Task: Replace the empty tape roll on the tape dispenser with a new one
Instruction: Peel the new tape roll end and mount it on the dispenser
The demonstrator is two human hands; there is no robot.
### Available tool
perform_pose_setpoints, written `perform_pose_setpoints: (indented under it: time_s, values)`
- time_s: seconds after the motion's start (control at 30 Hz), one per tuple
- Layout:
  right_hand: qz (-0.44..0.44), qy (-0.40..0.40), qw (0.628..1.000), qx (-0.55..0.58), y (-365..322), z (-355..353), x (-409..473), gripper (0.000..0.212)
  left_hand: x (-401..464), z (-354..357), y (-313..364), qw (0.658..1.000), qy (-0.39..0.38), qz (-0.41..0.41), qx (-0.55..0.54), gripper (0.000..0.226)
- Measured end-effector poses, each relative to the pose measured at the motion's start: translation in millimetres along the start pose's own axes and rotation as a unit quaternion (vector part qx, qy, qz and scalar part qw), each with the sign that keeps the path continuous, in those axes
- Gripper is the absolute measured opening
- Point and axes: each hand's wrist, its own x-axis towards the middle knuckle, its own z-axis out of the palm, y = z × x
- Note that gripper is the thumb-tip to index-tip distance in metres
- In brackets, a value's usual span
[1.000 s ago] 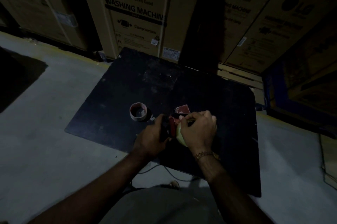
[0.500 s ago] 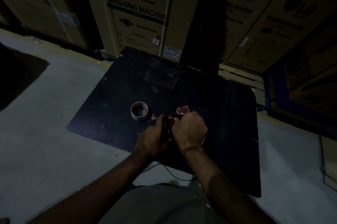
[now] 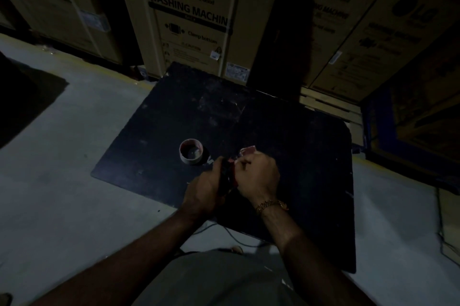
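Nearest to me, two bare forearms reach out over the person's grey-clad lap toward a dark, scuffed square counter (image 3: 286,136) set low on the pale concrete floor (image 3: 62,156). The left hand (image 3: 205,192) is curled around the black handle of a red-and-black hand-held tape dispenser (image 3: 227,176), its grip closed on that handle. The right hand (image 3: 258,176), with a gold chain bracelet (image 3: 271,205) at the wrist, is bunched tight against the dispenser's right side; its grip looks closed there, though the dim light and the knuckles hide what the fingers pinch. The dispenser sits between the two hands, over the near middle of the counter, and only a sliver of its red body and a pale red flap past the right knuckles show. Just beyond the left hand, apart from it, a bare pale cardboard tape core (image 3: 191,151) rests on the counter with its opening facing up. A thin dark cable (image 3: 231,234) trails on the floor at the counter's near edge. Farther back, tall brown cardboard washing-machine cartons (image 3: 194,14) printed with LG stand in a row, and a wooden pallet (image 3: 328,104) shows beneath those on the right.
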Motion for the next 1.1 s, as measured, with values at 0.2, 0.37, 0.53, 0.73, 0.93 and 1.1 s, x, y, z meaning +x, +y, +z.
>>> perform_pose_setpoints:
  time_s: [0.2,0.37,0.53,0.73,0.93,1.1]
  values:
    - [-0.107,-0.009,0.994,0.0,11,-1,11,0.022,5,5,-6,0.999,0.012,0.01,0.031,0.09]
    - [-0.17,0.029,0.984,-0.036,11,1,21,0.021,10,5,-9,0.998,0.045,0.032,0.013,0.082]
    - [-0.205,0.084,0.975,-0.017,16,8,25,0.017,16,6,-15,0.994,0.051,0.077,0.063,0.086]
    - [-0.185,0.042,0.978,0.091,15,17,34,0.014,14,6,-19,0.993,0.013,0.065,0.098,0.083]
    - [-0.053,0.035,0.98,0.188,17,20,52,0.014,3,8,-16,0.992,-0.006,0.052,0.112,0.088]
    - [0.041,0.037,0.96,0.275,17,24,55,0.028,7,1,-19,0.99,-0.005,0.049,0.134,0.085]
